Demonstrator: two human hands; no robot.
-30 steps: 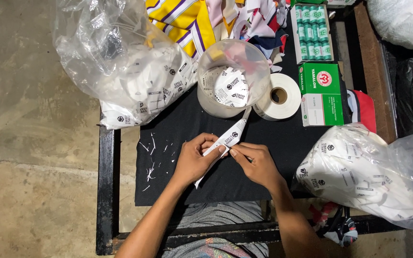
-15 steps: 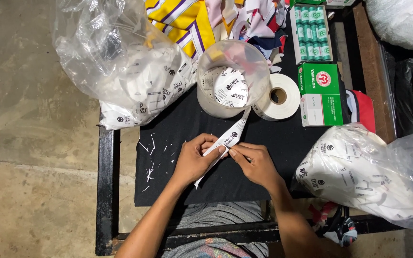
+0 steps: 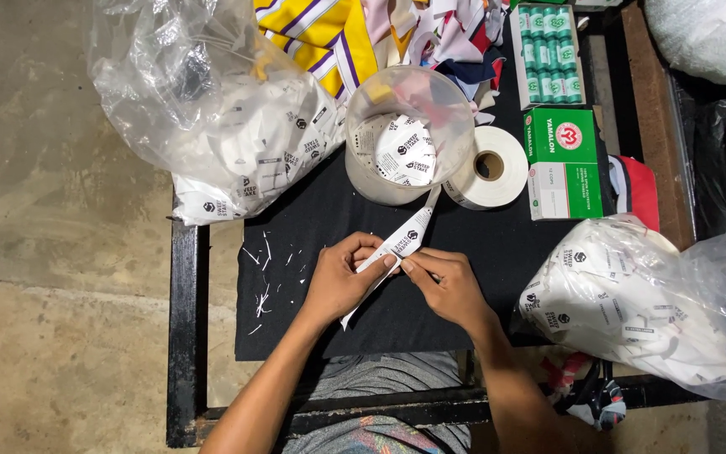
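Observation:
A narrow white printed label strip (image 3: pixel 409 237) runs diagonally over the black cloth-covered table (image 3: pixel 313 210). My left hand (image 3: pixel 342 277) pinches its middle from the left. My right hand (image 3: pixel 447 286) pinches it from the right, fingertips almost touching the left ones. The strip's upper end points toward a clear plastic tub (image 3: pixel 409 134) holding more white labels. A white tape roll (image 3: pixel 489 168) leans against the tub's right side.
Clear bags of white labels lie at upper left (image 3: pixel 212 109) and lower right (image 3: pixel 632 303). Green boxes (image 3: pixel 560 164) sit right of the roll; coloured fabric (image 3: pixel 338 34) is piled behind. White scraps (image 3: pixel 266 277) dot the cloth. The black metal frame (image 3: pixel 182 336) edges the table.

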